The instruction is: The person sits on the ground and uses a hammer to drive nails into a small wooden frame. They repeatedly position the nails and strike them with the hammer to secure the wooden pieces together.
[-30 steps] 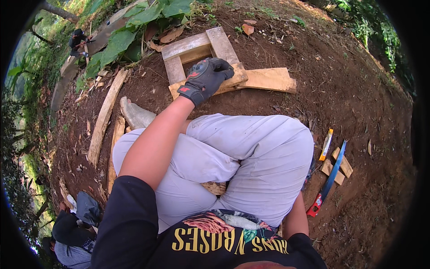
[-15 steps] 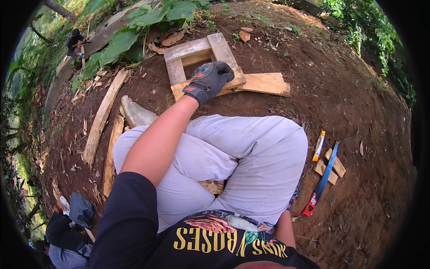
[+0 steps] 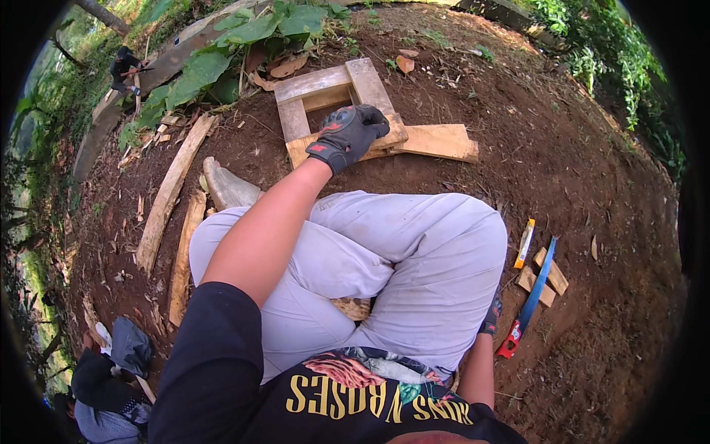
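A square wooden frame (image 3: 313, 84) of short planks lies on the soil in front of my legs. My left hand (image 3: 346, 138), in a black glove with red marks, is over the frame's near plank. Its fingers are curled together by the near right corner; what they hold, if anything, is hidden. A loose pale board (image 3: 440, 141) extends to the right from under that corner. My right hand (image 3: 491, 317), also gloved, is low beside my right thigh, close to a handsaw (image 3: 532, 297) with a blue blade and red handle. My leg hides most of its fingers.
Two small wood blocks (image 3: 553, 271) lie by the saw, near a yellow-and-white packet (image 3: 524, 243). Long wooden slabs (image 3: 171, 194) lie at the left. One person (image 3: 126, 68) is at the far left, another (image 3: 103, 392) at the lower left. Leafy plants (image 3: 251, 29) border the far side.
My right hand has come further into view, moving outward from beside my thigh toward the saw. My left hand stays at the frame's corner, nearly unmoved.
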The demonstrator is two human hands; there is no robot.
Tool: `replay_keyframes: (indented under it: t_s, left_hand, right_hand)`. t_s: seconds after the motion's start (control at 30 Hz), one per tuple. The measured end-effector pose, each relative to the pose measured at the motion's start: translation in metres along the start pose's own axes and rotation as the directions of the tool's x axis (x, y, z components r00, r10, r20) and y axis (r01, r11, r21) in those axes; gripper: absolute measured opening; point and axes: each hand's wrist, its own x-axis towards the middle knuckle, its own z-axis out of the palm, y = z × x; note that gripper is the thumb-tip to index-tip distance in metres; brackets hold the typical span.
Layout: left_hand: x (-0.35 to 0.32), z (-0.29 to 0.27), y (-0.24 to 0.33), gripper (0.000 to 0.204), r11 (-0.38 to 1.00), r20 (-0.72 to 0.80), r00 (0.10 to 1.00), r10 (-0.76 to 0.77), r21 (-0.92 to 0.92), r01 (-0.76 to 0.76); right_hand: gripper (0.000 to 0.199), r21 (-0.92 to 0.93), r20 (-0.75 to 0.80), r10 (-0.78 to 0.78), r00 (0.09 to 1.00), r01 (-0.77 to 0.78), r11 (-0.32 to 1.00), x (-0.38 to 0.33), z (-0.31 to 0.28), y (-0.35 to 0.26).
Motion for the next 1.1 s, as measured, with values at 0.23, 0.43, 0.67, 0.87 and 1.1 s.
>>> replay_keyframes:
  t_s: [0.23, 0.43, 0.67, 0.87, 1.1]
  left_hand:
    - [0.002, 0.002, -0.003, 0.026, 0.999, -0.017, 1.000, 0.021, 0.032, -0.021]
    - [0.002, 0.002, -0.003, 0.026, 1.000, 0.005, 1.000, 0.019, -0.011, -0.019]
    - [0.004, 0.003, -0.002, 0.026, 0.999, 0.011, 0.999, 0.044, -0.003, -0.044]
    - [-0.004, -0.003, 0.008, 0.025, 0.992, 0.006, 0.998, 0.057, 0.112, -0.057]
    - [-0.001, 0.012, -0.004, 0.016, 0.980, -0.082, 0.978, 0.192, 0.070, -0.186]
  right_hand:
    - [0.038, 0.059, 0.032, 0.083, 0.996, -0.084, 0.995, 0.013, 0.008, -0.014]
    - [0.038, 0.059, 0.050, 0.138, 0.989, -0.141, 0.988, 0.021, 0.012, -0.033]
    - [0.026, -0.587, -0.010, -0.435, 0.900, 0.347, 0.731, 0.024, -0.008, -0.030]
    - [0.024, -0.191, 0.054, -0.521, 0.852, 0.521, 0.832, -0.006, -0.025, -0.117]
    - [0.032, 0.263, 0.260, -0.578, 0.773, 0.520, 0.813, -0.169, 0.054, -0.262]
